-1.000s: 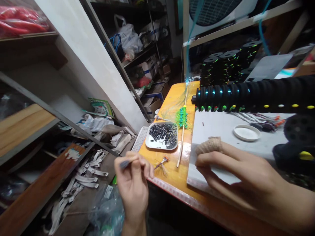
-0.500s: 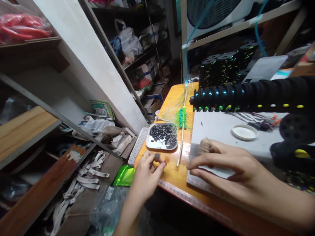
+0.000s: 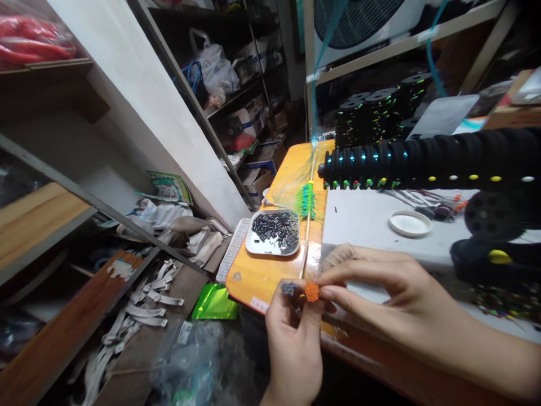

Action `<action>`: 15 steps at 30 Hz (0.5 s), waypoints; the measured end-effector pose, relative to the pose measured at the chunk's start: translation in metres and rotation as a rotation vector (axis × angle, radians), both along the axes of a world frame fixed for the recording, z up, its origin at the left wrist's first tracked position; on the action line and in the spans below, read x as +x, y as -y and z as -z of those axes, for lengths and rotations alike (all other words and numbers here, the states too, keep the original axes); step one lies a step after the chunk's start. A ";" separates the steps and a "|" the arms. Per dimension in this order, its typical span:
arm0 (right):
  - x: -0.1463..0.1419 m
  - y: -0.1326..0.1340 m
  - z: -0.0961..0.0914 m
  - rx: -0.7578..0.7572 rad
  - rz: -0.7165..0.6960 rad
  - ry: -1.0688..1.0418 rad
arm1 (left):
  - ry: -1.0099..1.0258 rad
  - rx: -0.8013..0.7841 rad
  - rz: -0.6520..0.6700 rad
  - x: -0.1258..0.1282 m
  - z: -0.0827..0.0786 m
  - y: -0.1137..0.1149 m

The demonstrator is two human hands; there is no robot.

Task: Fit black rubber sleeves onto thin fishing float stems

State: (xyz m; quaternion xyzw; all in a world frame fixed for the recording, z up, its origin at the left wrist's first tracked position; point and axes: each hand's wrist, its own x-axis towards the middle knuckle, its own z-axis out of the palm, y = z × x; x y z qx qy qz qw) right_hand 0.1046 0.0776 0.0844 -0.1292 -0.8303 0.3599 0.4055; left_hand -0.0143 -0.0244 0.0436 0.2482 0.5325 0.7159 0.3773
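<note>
The left hand is curled closed, gripping a grey tuft among its fingers, its thumb just under an orange tuft. The right hand pinches at the orange tuft's 3 o'clock edge with thumb and forefinger; how the 2 hands share its hold I cannot tell. The tuft's round face points toward the camera, in front of the table's near edge, with the grey tuft near it at 9 o'clock. A tan wrap covers 1 right finger.

From where the hands meet, a white tray sits at 11 o'clock on the yellow table, holding small dark tubes. A stick lies at 12 o'clock, with green bristles around its upper part. A white dish rests at 2 o'clock on a pale pad, below a ridged black tube. A green packet and pale strips lie at 9 o'clock, a clear bag at 8 o'clock.
</note>
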 end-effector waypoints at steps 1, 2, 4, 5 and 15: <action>0.000 0.001 0.000 0.003 0.010 0.006 | -0.016 -0.005 0.000 -0.001 -0.001 0.000; 0.000 0.001 -0.001 0.006 0.018 0.015 | -0.029 -0.009 -0.002 -0.001 -0.002 0.000; -0.001 0.003 -0.001 0.014 0.025 0.031 | -0.054 -0.016 -0.009 -0.002 -0.004 0.000; -0.001 0.004 -0.001 0.017 0.027 0.030 | -0.064 -0.015 -0.017 -0.001 -0.005 0.001; 0.000 0.002 -0.001 -0.011 0.009 0.002 | 0.107 0.030 -0.072 0.001 0.012 0.008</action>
